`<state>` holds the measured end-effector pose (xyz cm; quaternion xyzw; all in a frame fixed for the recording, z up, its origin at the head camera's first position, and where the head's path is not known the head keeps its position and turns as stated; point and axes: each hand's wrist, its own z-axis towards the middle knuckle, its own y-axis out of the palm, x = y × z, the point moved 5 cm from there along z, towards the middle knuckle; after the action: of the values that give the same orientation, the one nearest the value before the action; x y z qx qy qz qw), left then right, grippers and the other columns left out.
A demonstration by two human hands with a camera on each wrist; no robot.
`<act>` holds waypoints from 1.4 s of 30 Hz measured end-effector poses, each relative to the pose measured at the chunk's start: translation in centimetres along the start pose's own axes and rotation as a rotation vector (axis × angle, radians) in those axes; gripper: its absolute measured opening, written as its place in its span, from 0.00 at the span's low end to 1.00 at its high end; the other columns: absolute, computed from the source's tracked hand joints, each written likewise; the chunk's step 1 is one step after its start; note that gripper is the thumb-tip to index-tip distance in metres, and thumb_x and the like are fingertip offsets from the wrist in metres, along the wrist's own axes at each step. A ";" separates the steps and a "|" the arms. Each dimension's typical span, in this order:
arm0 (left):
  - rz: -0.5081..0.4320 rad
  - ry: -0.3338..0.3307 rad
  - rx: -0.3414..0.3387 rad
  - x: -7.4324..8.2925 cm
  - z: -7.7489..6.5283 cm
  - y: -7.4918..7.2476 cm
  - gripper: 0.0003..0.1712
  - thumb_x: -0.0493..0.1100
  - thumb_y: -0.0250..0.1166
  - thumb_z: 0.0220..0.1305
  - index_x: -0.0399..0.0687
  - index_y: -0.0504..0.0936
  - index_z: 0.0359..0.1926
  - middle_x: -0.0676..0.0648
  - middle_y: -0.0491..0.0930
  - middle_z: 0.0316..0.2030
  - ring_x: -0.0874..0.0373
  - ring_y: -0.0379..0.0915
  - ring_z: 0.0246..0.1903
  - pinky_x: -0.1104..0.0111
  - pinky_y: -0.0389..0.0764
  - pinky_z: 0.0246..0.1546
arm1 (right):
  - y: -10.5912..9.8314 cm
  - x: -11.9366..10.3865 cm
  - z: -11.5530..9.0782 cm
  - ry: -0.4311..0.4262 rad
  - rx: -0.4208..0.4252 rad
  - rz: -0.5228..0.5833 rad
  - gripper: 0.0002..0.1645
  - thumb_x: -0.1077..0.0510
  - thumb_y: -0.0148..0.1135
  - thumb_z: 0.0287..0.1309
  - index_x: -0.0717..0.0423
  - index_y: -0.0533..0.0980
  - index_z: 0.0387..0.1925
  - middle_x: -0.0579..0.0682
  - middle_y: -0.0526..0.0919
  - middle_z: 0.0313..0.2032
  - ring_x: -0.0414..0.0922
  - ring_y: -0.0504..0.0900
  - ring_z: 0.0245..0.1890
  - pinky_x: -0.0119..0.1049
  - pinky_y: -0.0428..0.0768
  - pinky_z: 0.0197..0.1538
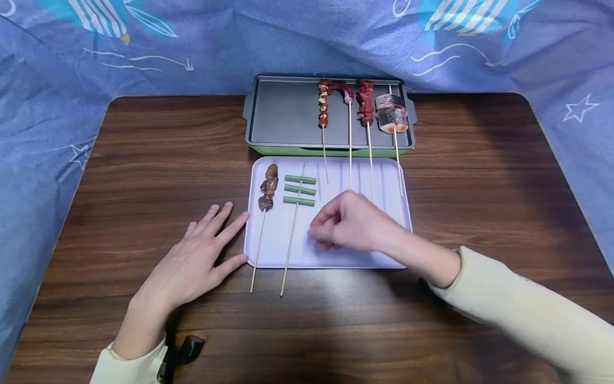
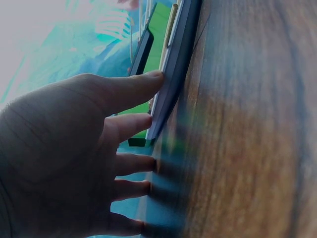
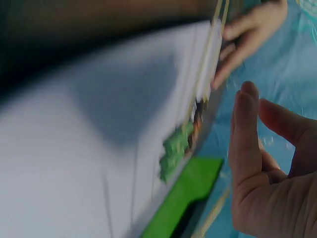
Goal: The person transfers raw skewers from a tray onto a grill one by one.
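Wood-grain tabletop (image 1: 158,154) is spreading out at the left, below a blue cloth (image 1: 292,42). A left hand (image 1: 196,261) is lying there, its fingers straight and splayed apart, index fingertip and thumb touching the left edge of a pale lilac tray (image 1: 273,245). Behind the tray a green-sided grill (image 1: 283,114) is standing. On the tray's left side a brown skewer (image 1: 269,186) is lying, its stick running past the near edge; beside it a green skewer (image 1: 299,189) of three short lengths is lying the same way. Just right of that stick a right hand (image 1: 347,224) is hovering above the tray, fingers loosely bent, thumb drawn close to the fingertips; whether the tips are touching, I cannot tell. From the grill's middle to its right end, a red-and-pale skewer (image 1: 323,106), a tentacle skewer (image 1: 347,95), a red meat skewer (image 1: 365,104) and a fish skewer (image 1: 393,116) are resting, sticks reaching over the tray.
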<state>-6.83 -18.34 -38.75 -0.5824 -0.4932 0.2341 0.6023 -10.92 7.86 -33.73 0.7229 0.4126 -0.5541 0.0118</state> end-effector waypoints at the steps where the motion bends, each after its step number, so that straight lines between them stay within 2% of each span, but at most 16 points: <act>1: -0.002 0.001 0.000 0.0 0.0 0.0 0.43 0.67 0.53 0.69 0.64 0.50 0.78 0.42 0.46 0.76 0.42 0.38 0.75 0.34 0.55 0.63 | 0.6 0.0 -0.1 -0.017 -0.003 -0.031 0.06 0.57 0.69 0.59 0.56 0.86 0.30 0.43 0.85 0.19 0.47 0.85 0.24 0.37 0.80 0.29; 8: -0.005 0.004 -0.010 0.0 -0.1 0.0 0.42 0.68 0.51 0.69 0.64 0.50 0.78 0.42 0.45 0.76 0.42 0.38 0.75 0.33 0.54 0.62 | 3.3 0.3 -0.6 -0.120 0.058 -0.209 0.04 0.56 0.70 0.56 0.51 0.87 0.29 0.34 0.81 0.18 0.34 0.78 0.23 0.34 0.78 0.37; 14: -0.008 0.009 -0.019 0.1 0.0 -0.1 0.42 0.68 0.49 0.70 0.63 0.49 0.78 0.41 0.45 0.76 0.41 0.38 0.74 0.32 0.54 0.61 | 4.5 1.2 0.2 -0.111 0.133 -0.261 0.06 0.54 0.71 0.54 0.52 0.87 0.29 0.33 0.79 0.18 0.32 0.77 0.24 0.33 0.78 0.38; 19: -0.012 0.011 -0.021 0.2 0.0 0.0 0.42 0.67 0.50 0.70 0.62 0.49 0.78 0.42 0.44 0.76 0.41 0.37 0.74 0.33 0.54 0.62 | 5.0 2.0 1.2 -0.051 0.127 -0.125 0.07 0.53 0.71 0.55 0.52 0.87 0.27 0.37 0.82 0.17 0.34 0.78 0.21 0.32 0.77 0.32; 23: -0.007 0.018 -0.015 0.2 0.0 -0.1 0.42 0.68 0.50 0.70 0.63 0.49 0.78 0.42 0.44 0.76 0.41 0.37 0.74 0.33 0.54 0.62 | 5.3 2.9 1.9 0.058 0.088 0.104 0.09 0.55 0.69 0.58 0.56 0.87 0.26 0.46 0.84 0.17 0.39 0.83 0.19 0.32 0.81 0.30; 27: -0.003 0.016 -0.012 0.1 0.0 -0.1 0.42 0.68 0.50 0.70 0.63 0.49 0.78 0.42 0.44 0.77 0.41 0.38 0.74 0.33 0.54 0.62 | 5.7 3.5 2.5 0.121 0.073 0.295 0.10 0.59 0.69 0.58 0.63 0.86 0.27 0.54 0.85 0.18 0.45 0.86 0.21 0.36 0.84 0.28; 31: -0.008 0.010 -0.018 0.0 0.0 -0.1 0.42 0.68 0.49 0.70 0.63 0.48 0.78 0.42 0.44 0.77 0.41 0.37 0.75 0.33 0.54 0.62 | 5.9 3.7 3.0 0.137 0.067 0.351 0.09 0.60 0.70 0.57 0.64 0.86 0.28 0.55 0.85 0.20 0.45 0.86 0.21 0.36 0.84 0.28; 42: -0.008 0.012 -0.016 0.1 0.0 -0.1 0.42 0.68 0.50 0.70 0.63 0.49 0.78 0.42 0.44 0.77 0.41 0.38 0.74 0.33 0.54 0.62 | 6.2 4.0 3.4 0.196 0.066 0.414 0.05 0.64 0.68 0.57 0.65 0.85 0.30 0.56 0.86 0.22 0.45 0.86 0.22 0.36 0.84 0.30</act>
<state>-6.85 -18.25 -38.63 -0.5866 -0.4938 0.2244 0.6014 -9.60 4.47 -40.99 0.8426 0.2364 -0.4801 0.0613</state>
